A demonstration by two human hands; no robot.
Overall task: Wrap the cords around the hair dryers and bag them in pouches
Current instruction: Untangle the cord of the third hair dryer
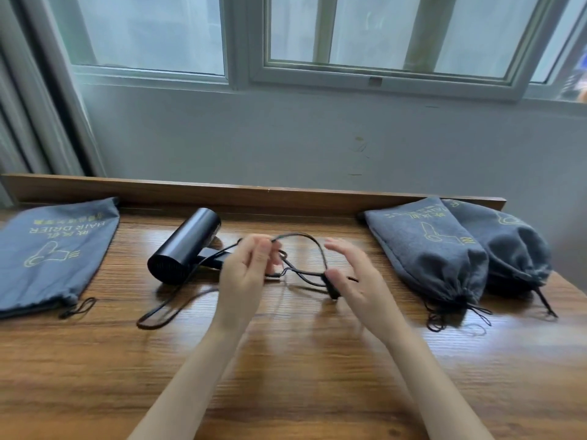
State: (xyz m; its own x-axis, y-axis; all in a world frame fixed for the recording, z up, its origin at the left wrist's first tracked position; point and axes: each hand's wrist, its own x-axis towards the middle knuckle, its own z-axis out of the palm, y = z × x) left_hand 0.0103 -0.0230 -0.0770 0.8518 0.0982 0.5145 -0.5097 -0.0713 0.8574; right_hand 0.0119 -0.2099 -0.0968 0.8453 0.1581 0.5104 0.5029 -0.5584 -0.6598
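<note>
Head view: the dryer [187, 246] lies on its side on the table [286, 376], left of centre, its cord [309, 241] not yet wrapped. The left hand [251, 271] pinches the cord between thumb and fingertips, lifted clear of the wood. From there one strand arcs over to the plug [331, 289], and another trails down into a slack loop on the table nearer the person. The right hand [355, 274] is spread wide with straight fingers, its thumb just beside the plug. It is blurred, so I cannot tell whether it touches.

A flat pouch [54, 249] lies at the far left. At the right a full pouch [428, 255], drawn closed, has a second pouch [514, 252] touching it behind.

From where I stand, the step looks like sorting out the cord before winding it. I would take the slack up first so the table loop cannot snag or knot. Then I would steady the dryer with one hand and lay even turns around the handle, snug but not tight at the joint where cord meets body. The plug end should be tucked under the last turn, or the bundle may spring loose on its way into the flat pouch.
</note>
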